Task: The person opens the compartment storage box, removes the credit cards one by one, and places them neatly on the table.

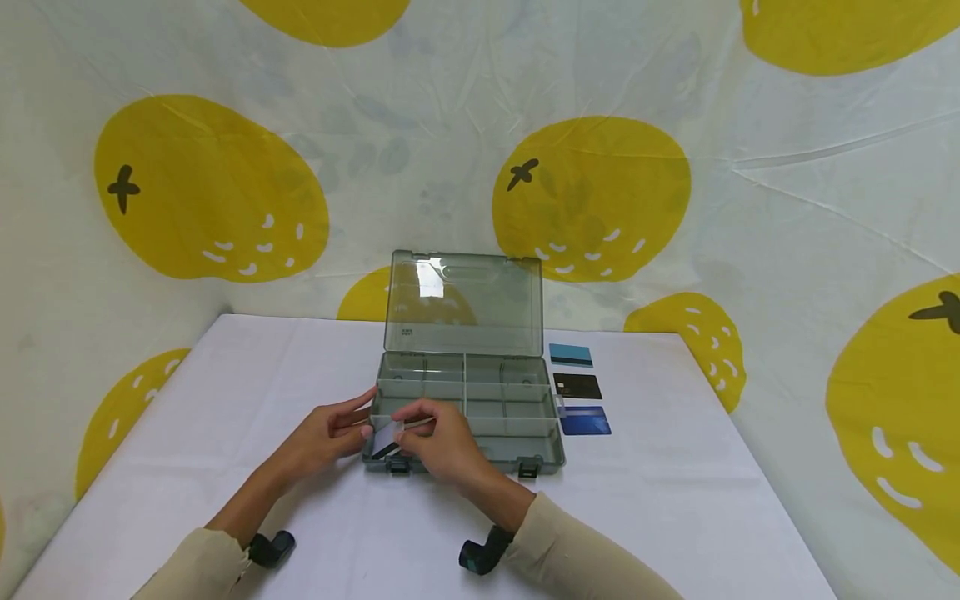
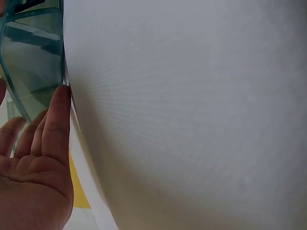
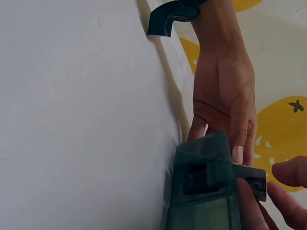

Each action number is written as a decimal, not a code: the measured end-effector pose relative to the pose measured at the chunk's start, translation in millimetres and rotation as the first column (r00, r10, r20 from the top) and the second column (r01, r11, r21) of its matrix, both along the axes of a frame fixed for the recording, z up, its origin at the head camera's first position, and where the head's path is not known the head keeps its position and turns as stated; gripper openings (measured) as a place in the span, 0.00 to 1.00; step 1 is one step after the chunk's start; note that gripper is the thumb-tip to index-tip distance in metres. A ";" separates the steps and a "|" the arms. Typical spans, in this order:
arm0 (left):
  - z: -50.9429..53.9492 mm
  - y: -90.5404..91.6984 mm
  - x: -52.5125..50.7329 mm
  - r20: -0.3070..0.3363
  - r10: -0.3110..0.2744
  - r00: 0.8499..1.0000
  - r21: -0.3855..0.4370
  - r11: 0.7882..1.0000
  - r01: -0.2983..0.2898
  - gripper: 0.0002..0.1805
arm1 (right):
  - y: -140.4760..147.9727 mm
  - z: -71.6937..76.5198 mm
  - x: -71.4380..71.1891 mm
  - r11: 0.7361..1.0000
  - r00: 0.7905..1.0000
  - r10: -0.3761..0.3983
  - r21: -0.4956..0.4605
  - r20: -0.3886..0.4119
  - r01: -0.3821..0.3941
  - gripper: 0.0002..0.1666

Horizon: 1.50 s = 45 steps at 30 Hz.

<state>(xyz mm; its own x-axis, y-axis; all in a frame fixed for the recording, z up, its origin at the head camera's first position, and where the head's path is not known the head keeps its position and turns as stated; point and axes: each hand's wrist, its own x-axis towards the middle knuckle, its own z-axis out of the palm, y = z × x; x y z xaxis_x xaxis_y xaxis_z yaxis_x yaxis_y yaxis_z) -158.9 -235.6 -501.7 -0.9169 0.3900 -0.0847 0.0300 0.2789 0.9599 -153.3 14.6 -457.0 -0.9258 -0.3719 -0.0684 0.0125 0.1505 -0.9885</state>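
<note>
A grey see-through compartment box [image 1: 513,448] stands with its lid [image 1: 487,304] raised. A card [image 1: 385,437] with a dark stripe slants in its front left compartment; in the right wrist view the card [image 3: 256,178] sticks up past the rim. My right hand [image 1: 442,442] pinches this card near its right edge, partly hiding it. My left hand [image 1: 330,437] is at the box's left side, its fingers fairly straight and touching the wall, the thumb by the front left corner. In the left wrist view, the fingers [image 2: 56,124] reach along the box [image 2: 33,57].
Right of the box lie a light blue card [image 1: 571,353] with a black stripe, a black card [image 1: 577,386] and a dark blue card [image 1: 588,422], in a column. A white cloth covers the table [image 1: 675,500]. Behind hangs a curtain [image 1: 420,167] with yellow fruit prints.
</note>
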 end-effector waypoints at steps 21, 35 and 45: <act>-0.7 -0.6 0.2 0.013 0.011 1.000 0.003 1.000 -0.012 0.41 | 12.0 0.1 -11.1 0.999 0.997 -0.053 0.010 0.048 0.052 0.16; -0.7 -0.4 0.9 -0.004 0.003 1.000 0.009 1.000 -0.003 0.40 | 60.9 5.5 -18.3 0.994 0.994 -0.092 -0.051 0.056 0.095 0.16; 1.5 1.0 2.1 -0.006 0.001 1.000 0.008 1.000 -0.001 0.39 | 113.9 6.3 -23.7 0.986 0.979 -0.110 -0.106 0.172 0.129 0.22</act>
<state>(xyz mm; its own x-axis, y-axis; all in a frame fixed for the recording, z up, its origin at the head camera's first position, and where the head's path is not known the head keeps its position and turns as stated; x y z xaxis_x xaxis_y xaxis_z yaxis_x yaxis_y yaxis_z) -156.9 -234.7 -500.2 -0.9178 0.3898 -0.0761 0.0355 0.2714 0.9618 -177.0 128.5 -450.7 -0.9435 -0.2738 -0.1868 0.1880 0.0222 -0.9819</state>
